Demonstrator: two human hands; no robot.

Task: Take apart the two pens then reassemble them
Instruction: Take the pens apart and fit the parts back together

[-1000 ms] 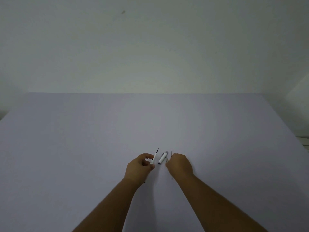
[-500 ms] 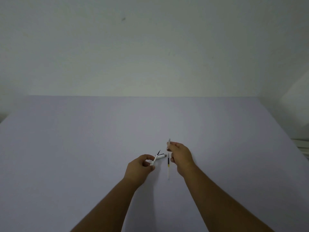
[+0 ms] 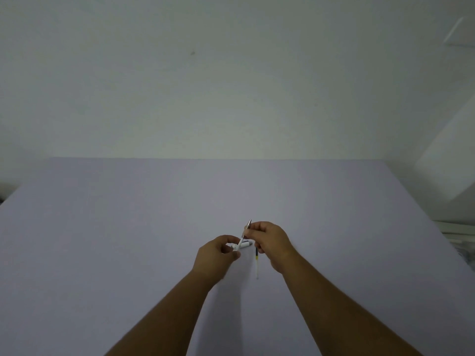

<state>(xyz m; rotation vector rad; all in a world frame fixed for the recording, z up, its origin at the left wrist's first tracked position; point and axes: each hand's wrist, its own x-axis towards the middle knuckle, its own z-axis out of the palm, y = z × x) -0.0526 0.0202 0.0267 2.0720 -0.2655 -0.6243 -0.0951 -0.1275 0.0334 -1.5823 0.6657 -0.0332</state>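
My left hand (image 3: 218,254) pinches a short white pen piece (image 3: 239,244) that slants up to the right. My right hand (image 3: 272,242) grips a thin ink refill (image 3: 257,263). The refill's clear, dark-banded tail hangs below the fingers, and a silvery tip (image 3: 248,224) pokes out above them. The upper end of the white piece reaches my right fingertips; I cannot tell whether the two parts touch. Another white pen part (image 3: 247,244) lies on the table between my hands, partly hidden.
The work surface is a large pale lilac table (image 3: 128,240) against a plain white wall. Its right edge runs diagonally past a white ledge (image 3: 457,229) at the far right.
My right hand lifted the refill off the table and brought it toward the left hand. The white piece in my left hand now tilts up to meet it.
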